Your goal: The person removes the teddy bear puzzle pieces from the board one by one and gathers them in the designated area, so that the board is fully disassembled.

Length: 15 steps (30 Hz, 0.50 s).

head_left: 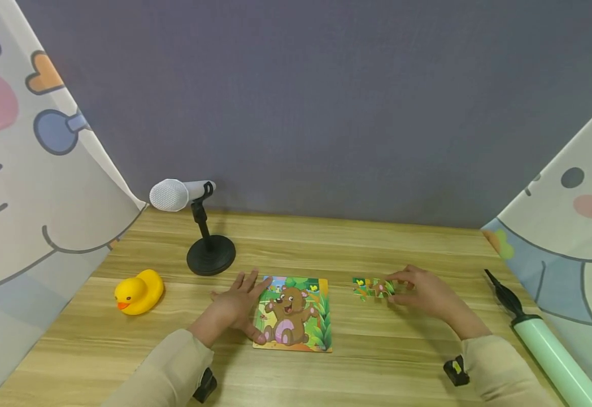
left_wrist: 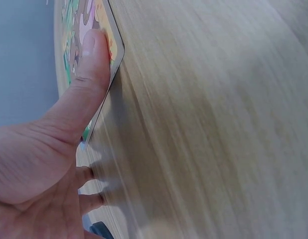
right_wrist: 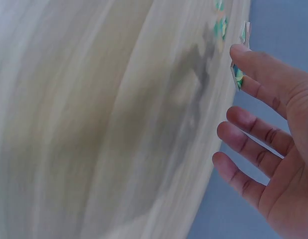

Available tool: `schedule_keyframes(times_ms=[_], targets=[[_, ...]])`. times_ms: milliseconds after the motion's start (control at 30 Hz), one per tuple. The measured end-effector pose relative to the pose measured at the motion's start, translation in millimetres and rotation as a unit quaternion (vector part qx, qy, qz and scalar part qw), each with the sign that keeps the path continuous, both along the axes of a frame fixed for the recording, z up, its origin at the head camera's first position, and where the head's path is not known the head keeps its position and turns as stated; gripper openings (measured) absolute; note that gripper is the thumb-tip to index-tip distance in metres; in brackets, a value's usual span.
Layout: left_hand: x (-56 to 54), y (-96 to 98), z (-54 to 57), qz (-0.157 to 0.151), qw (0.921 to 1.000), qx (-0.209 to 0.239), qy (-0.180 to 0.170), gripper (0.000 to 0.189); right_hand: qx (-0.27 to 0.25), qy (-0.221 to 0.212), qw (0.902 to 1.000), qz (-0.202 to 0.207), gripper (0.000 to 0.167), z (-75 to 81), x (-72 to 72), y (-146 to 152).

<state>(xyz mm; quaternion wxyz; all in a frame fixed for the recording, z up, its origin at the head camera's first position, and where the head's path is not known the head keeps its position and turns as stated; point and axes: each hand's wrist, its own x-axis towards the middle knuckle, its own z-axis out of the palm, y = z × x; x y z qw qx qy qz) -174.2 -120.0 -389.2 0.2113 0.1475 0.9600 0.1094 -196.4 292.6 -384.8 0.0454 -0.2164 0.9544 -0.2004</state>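
Observation:
A square jigsaw puzzle [head_left: 292, 314] with a brown cartoon bear lies flat on the table. My left hand [head_left: 232, 308] rests at its left edge with fingers spread, and the thumb [left_wrist: 94, 59] presses the puzzle's near left corner. To the right of the puzzle, my right hand [head_left: 425, 291] pinches a puzzle piece [right_wrist: 237, 77] between thumb and index finger, raised over the table. The other three fingers are held apart from it. In the head view the held piece [head_left: 377, 286] shows green leaves and brown; whether several pieces are joined there, I cannot tell.
A white microphone [head_left: 171, 195] on a black stand [head_left: 211, 254] is behind the puzzle at left. A yellow rubber duck [head_left: 140, 293] sits farther left. A pale green hand pump [head_left: 555, 356] lies at the right edge. A grey panel [head_left: 316, 113] closes off the back.

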Motion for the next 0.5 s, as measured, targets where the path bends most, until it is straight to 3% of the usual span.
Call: schedule_keyframes(times_ms=[333, 500], targets=[[0.5, -0.3, 0.3, 0.002, 1.0, 0.006, 0.002, 0.127, 0.016, 0.025, 0.9995, 0.005, 0.044, -13.7, -3.6, 17.3], [1.8, 0.1, 1.2, 0.002, 0.9999, 0.01, 0.003, 0.126, 0.021, 0.012, 0.9997, -0.006, 0.044, -17.8, -3.6, 20.4]])
